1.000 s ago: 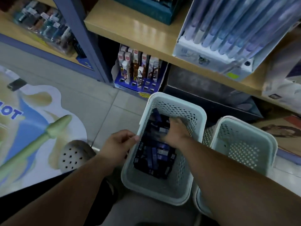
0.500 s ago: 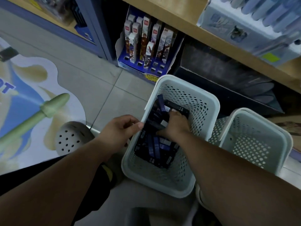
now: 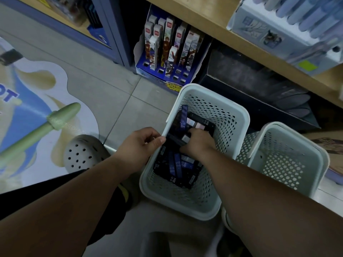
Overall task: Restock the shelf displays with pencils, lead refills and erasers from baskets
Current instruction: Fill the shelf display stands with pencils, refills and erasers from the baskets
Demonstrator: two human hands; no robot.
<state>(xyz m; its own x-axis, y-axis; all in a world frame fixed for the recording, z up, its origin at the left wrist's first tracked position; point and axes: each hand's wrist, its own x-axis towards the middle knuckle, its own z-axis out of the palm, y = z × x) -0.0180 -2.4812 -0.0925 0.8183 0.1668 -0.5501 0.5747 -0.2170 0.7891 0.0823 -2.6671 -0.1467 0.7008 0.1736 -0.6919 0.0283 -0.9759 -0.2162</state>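
Note:
A pale perforated basket (image 3: 239, 115) stands on the floor, filled with several dark blue and black lead refill packs (image 3: 177, 166) marked HB 0.5. My left hand (image 3: 141, 145) pinches the basket's left rim. My right hand (image 3: 198, 143) is down inside the basket, fingers closed around a few of the packs; its fingertips are hidden among them. A blue display box of slim pencil packs (image 3: 167, 51) stands on the floor under the wooden shelf (image 3: 213, 25).
A second pale basket (image 3: 289, 156) sits to the right, nothing visible in it. A dark tray (image 3: 250, 86) lies under the shelf behind the baskets. A white pen display box (image 3: 285, 32) rests on the shelf. My grey clog (image 3: 81, 153) and a floor sticker (image 3: 37, 108) lie left.
The view has tilted down and closer to the basket. My right hand has dug deeper among the packs and closed on some. My left hand keeps its hold on the rim.

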